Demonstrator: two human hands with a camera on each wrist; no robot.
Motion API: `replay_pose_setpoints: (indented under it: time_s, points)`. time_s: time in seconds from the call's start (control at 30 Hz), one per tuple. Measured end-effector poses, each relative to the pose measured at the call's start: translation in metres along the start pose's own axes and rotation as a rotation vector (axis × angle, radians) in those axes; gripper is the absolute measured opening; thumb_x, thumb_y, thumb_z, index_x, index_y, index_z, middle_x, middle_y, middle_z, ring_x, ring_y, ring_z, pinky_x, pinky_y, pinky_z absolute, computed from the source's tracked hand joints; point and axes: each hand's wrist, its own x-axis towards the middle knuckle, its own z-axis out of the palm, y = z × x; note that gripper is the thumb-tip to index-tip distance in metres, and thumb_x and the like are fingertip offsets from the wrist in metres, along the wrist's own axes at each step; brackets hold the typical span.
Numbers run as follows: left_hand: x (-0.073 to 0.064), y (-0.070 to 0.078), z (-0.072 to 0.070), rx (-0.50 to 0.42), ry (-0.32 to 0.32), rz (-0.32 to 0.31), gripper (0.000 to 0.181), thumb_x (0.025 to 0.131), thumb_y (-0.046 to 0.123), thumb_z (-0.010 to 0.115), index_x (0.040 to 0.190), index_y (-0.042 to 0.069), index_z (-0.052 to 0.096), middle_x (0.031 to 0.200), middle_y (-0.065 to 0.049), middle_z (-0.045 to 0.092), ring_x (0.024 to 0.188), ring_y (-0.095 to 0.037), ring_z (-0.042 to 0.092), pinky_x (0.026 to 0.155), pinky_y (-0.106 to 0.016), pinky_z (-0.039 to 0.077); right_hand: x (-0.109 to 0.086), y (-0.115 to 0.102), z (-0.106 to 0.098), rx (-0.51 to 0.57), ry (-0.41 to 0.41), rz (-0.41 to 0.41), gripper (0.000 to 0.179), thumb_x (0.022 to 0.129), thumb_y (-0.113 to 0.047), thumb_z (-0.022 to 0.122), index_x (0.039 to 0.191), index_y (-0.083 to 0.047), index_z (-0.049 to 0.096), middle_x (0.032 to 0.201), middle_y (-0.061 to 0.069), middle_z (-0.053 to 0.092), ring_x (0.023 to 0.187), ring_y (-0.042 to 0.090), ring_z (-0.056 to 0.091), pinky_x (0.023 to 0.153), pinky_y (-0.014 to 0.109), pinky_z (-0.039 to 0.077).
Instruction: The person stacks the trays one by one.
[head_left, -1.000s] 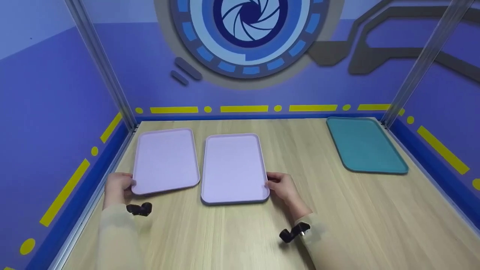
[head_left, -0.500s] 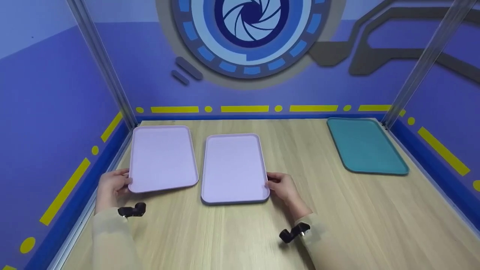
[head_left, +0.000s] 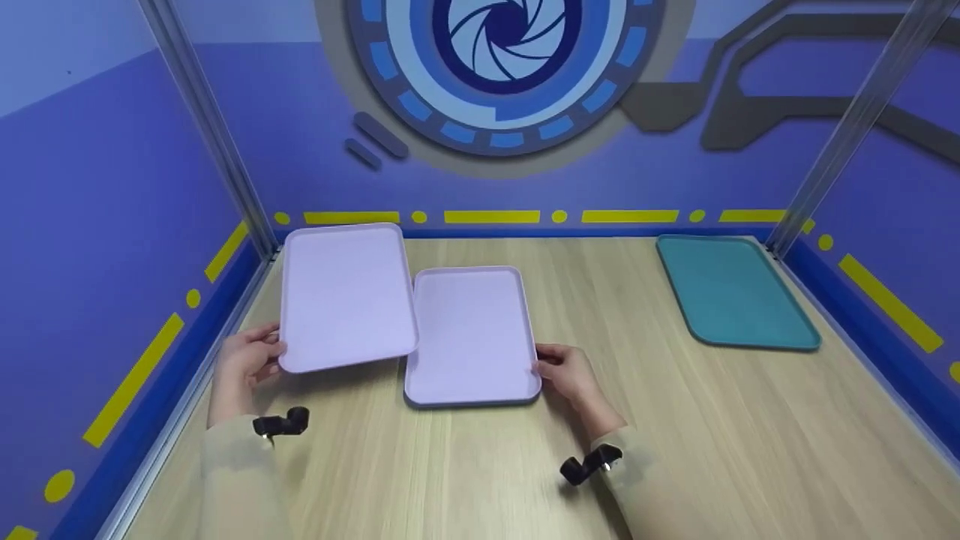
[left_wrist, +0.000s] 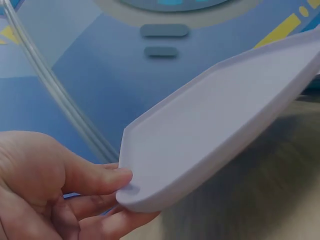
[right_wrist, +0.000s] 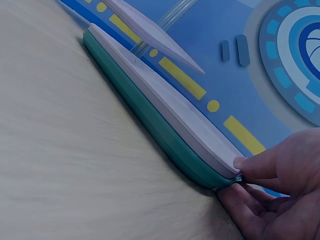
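My left hand (head_left: pixel 246 364) pinches a lilac rectangular tray (head_left: pixel 349 300) by its near left corner, thumb on the inside and fingers beneath. This tray is raised and tilted above the table, and its right edge overlaps a second lilac tray (head_left: pixel 476 337) in the head view. In the right wrist view, that second tray lies stacked on a green tray (right_wrist: pixel 135 115), which the head view mostly hides. With the thumb on the lilac rim and fingers low at the green edge, my right hand (head_left: pixel 568 373) grips the stack's near right corner.
A teal tray (head_left: pixel 739 292) lies flat at the back right of the wood-grain table (head_left: pixel 622 300). Blue printed walls (head_left: pixel 495 187) and metal corner posts (head_left: pixel 214 127) bound the table at the back and sides.
My left hand has shifted slightly left, then lifted its lilac tray upward and rightward, from beside the stack to overlapping it in view. The right hand and the stack have stayed put.
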Motion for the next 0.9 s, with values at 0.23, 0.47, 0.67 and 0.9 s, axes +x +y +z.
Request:
replay_pose_setpoints:
  time_s: [0.23,0.47,0.67,0.9]
  points:
    - [0.001,-0.009,0.033,-0.059,-0.025,0.024,0.060,0.097,-0.004,0.060,0.154,0.003,0.044,0.100,0.006,0.065,0.065,-0.006,0.061,0.055,-0.021,0.053,0.000,-0.003,0.001,0.014,0.005,0.025,0.040,0.086,0.010,0.066,0.126,0.011,0.066,0.119,0.029,0.071,0.090,0.017,0.066,0.072,0.022,0.057]
    - [-0.004,-0.016,0.063,-0.125,-0.045,0.045,0.058,0.096,-0.007,0.060,0.152,0.000,0.047,0.112,-0.004,0.068,0.069,-0.006,0.064,0.055,-0.021,0.055,-0.003,-0.014,0.006,-0.012,0.107,-0.006,0.038,0.091,0.000,0.067,0.127,0.011,0.066,0.121,0.028,0.071,0.104,0.026,0.067,0.080,0.021,0.056]
    - [-0.010,-0.019,0.086,-0.134,-0.067,0.046,0.055,0.097,-0.006,0.060,0.150,0.002,0.050,0.127,-0.013,0.063,0.074,-0.007,0.066,0.057,-0.021,0.055,-0.010,-0.026,0.014,0.119,0.132,-0.048,0.035,0.095,-0.004,0.066,0.128,0.006,0.068,0.126,0.024,0.071,0.103,0.018,0.068,0.076,0.016,0.054]
    - [-0.016,-0.022,0.113,-0.170,-0.124,0.061,0.055,0.093,-0.012,0.060,0.148,-0.004,0.050,0.115,-0.011,0.067,0.070,-0.008,0.066,0.054,-0.021,0.055,-0.016,-0.030,0.023,0.398,-0.047,0.004,0.041,0.098,-0.001,0.062,0.137,0.012,0.057,0.135,0.030,0.063,0.095,0.016,0.073,0.081,0.029,0.063]
